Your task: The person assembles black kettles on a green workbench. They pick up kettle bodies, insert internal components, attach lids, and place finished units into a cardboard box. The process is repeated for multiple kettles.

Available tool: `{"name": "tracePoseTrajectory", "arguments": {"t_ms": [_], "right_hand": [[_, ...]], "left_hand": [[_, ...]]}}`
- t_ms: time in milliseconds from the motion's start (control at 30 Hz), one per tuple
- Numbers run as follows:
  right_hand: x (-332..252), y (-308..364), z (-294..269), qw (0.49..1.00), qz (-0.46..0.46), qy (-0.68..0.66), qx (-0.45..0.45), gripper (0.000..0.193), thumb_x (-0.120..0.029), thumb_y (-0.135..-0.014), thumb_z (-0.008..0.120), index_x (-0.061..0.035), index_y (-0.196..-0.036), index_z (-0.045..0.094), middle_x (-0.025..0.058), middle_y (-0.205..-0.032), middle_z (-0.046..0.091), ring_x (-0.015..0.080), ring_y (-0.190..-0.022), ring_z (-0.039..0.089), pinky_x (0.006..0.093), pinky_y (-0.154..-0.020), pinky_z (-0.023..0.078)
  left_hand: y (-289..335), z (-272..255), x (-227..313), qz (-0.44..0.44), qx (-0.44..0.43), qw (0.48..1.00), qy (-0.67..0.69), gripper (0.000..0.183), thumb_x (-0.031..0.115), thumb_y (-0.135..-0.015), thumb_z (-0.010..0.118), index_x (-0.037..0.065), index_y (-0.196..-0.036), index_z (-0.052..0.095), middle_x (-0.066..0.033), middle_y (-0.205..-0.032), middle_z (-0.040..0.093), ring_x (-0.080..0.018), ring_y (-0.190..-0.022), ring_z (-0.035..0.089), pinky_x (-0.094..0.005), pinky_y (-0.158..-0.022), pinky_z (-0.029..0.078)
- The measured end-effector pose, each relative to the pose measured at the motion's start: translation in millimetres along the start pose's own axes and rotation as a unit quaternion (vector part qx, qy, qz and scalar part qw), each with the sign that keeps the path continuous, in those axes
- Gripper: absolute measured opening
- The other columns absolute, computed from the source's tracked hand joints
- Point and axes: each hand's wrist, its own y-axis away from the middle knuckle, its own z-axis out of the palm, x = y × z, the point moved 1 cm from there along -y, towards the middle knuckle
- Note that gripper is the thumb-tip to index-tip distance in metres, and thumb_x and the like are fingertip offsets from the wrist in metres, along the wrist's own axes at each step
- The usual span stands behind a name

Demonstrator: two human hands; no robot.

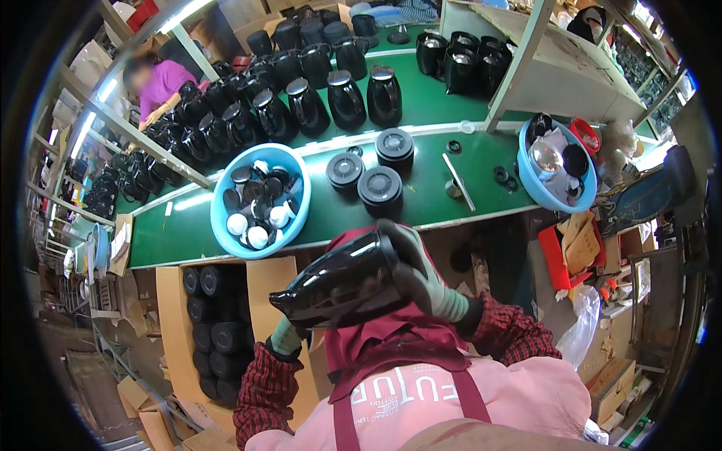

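A glossy black jug [338, 282] lies tilted across my front, its spout end low on the left. My right hand [429, 278], in a pale green glove, is wrapped round its broad end. Below the spout end shows the green cuff of my left hand [286, 337]; its fingers are hidden behind the jug, which it appears to grip. Beyond the jug, several short black cylinders [380, 188] with ridged round tops stand on the green bench [444, 207]. To their left, a light blue basin [218, 214] holds black and silvery round lids.
Rows of black jugs [347, 101] line the bench's far side. A second blue basin [530, 180] sits right, near a silvery rod [459, 183]. Below left, an open carton [173, 319] holds black cylinders. A red crate [560, 267] stands lower right. A person in purple [165, 86] works far left.
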Motion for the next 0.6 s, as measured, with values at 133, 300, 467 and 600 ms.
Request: {"name": "tracePoseTrajectory", "arguments": {"t_ms": [133,300,467,600], "right_hand": [[-17,0,1,0.976,-0.17,0.106,-0.089,0.084,-0.047,-0.088,0.069,-0.0009,-0.153,0.042,0.0297,-0.155,0.034,0.0449,-0.143,0.037,0.0533,-0.118,0.029],[-22,-6,0,0.942,-0.273,0.115,-0.16,0.083,-0.045,-0.085,0.077,-0.008,-0.152,0.047,0.0313,-0.158,0.031,0.0502,-0.145,0.034,0.0593,-0.117,0.028],[-21,-9,-13,0.996,0.038,-0.009,-0.08,0.081,-0.03,-0.094,0.062,-0.0044,-0.162,0.024,0.02,-0.165,0.024,0.0348,-0.153,0.024,0.0447,-0.123,0.021],[-19,-9,2,0.997,0.007,-0.058,-0.043,0.081,-0.037,-0.099,0.055,-0.0013,-0.163,0.022,0.0169,-0.163,0.03,0.0293,-0.149,0.032,0.0407,-0.123,0.023]], "left_hand": [[-14,52,17,0.027,-0.14,0.922,-0.36,0.085,0.051,-0.092,0.072,0.02,-0.161,0.034,-0.0099,-0.166,0.032,-0.031,-0.152,0.03,-0.0478,-0.127,0.021],[-17,69,41,0.071,-0.151,0.934,-0.316,0.089,0.052,-0.09,0.075,0.017,-0.161,0.034,-0.0104,-0.165,0.034,-0.0317,-0.152,0.031,-0.0481,-0.126,0.024],[13,12,17,0.026,-0.065,0.995,0.072,0.079,0.034,-0.096,0.074,0.009,-0.159,0.034,-0.0098,-0.16,0.039,-0.0262,-0.146,0.039,-0.0449,-0.121,0.036],[16,-12,-5,-0.006,-0.015,0.998,0.069,0.075,0.028,-0.099,0.071,0.011,-0.161,0.032,-0.01,-0.163,0.035,-0.0265,-0.147,0.038,-0.0461,-0.122,0.035]]}}
